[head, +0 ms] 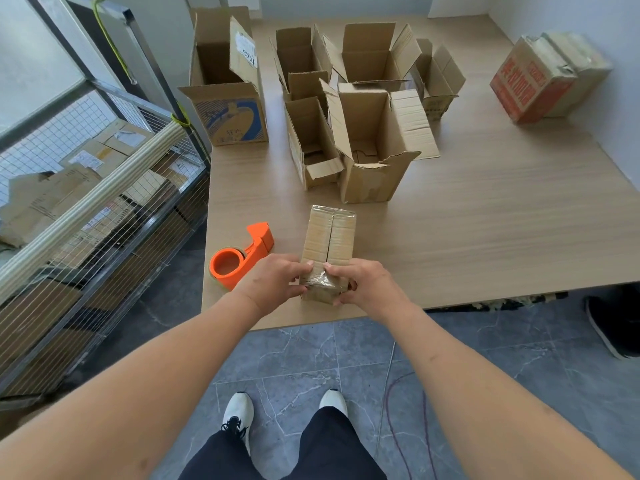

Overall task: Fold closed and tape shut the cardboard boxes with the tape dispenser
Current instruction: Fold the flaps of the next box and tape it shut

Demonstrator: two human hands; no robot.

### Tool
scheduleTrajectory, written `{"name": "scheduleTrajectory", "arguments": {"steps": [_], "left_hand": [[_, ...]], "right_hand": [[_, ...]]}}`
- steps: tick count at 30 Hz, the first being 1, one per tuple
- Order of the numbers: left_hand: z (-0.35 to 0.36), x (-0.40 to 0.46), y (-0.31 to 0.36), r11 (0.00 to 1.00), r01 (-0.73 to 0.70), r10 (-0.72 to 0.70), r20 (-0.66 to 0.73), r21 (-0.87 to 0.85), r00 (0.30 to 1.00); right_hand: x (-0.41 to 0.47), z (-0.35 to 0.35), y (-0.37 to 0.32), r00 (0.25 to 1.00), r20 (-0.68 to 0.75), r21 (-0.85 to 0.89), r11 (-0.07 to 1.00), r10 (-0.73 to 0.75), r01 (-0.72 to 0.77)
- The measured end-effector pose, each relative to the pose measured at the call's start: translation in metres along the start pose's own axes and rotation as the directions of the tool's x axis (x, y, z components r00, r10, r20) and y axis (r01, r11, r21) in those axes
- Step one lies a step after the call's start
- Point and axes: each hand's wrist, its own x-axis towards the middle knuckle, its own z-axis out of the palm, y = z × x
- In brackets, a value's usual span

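Gripping the near, taped end of the closed box (329, 247) with both hands (273, 280) (365, 282) at the table (485, 237) edge, long axis pointing away (tape dispenser (242, 254) lying just left, nearer the left hand).

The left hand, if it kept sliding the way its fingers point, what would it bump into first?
The left hand already grips the small closed box, fingers pointing right. Going on, it would probably meet the right hand holding the box's other side.
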Motion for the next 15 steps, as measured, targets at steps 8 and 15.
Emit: {"name": "scheduleTrajectory", "arguments": {"steps": [8, 15], "left_hand": [[-0.011, -0.004, -0.005, 0.998, -0.043, 0.037, 0.154, 0.036, 0.987], [-0.016, -0.007, -0.007, 0.992, -0.054, 0.045, 0.077, 0.118, 0.996]], "right_hand": [[0.009, -0.007, -0.005, 1.000, 0.003, -0.045, 0.999, -0.007, 0.008], [0.014, -0.009, -0.020, 0.995, -0.034, -0.001, 0.996, 0.091, -0.091]]}}
